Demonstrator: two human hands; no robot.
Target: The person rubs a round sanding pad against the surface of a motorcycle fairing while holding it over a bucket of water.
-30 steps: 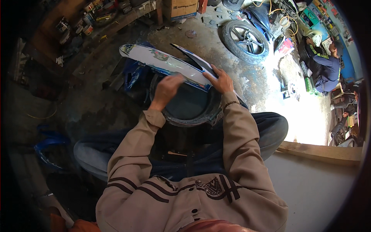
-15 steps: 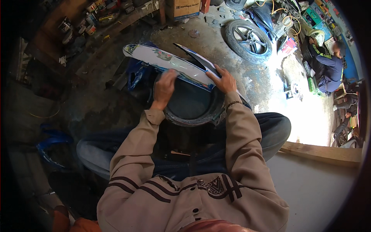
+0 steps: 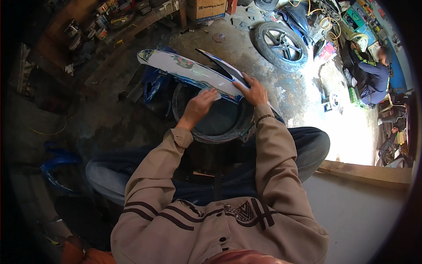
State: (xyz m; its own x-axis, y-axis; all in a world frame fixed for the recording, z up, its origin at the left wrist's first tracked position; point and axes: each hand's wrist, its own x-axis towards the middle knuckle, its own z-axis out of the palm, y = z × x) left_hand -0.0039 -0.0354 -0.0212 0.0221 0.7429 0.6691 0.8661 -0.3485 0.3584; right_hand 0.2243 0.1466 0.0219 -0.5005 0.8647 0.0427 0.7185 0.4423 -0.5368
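A long white motorcycle body panel [image 3: 184, 69] with blue, scuffed edges lies slantwise over a round dark basin [image 3: 211, 140]. Its right part splits into a second narrow prong. My right hand [image 3: 254, 91] grips the panel near that right end, thumb on the white face. Pinched in my left hand [image 3: 200, 108] is a thin pale grey pad [image 3: 216, 94], its kind unclear, close to the panel's lower edge. I cannot tell whether the pad touches the panel. Greyish water [image 3: 217, 118] appears to fill the basin, below my hands.
Behind the basin sits a blue plastic part [image 3: 154, 83]; another blue panel [image 3: 57, 165] lies at far left. A wheel with tyre [image 3: 281, 46] rests on the floor ahead. A person in dark blue [image 3: 373, 79] sits at right. A cardboard box [image 3: 211, 9] stands at the back.
My left hand has moved right and slightly down along the panel's lower edge, and the pale pad now shows. The right hand keeps its hold; the panel has barely shifted.
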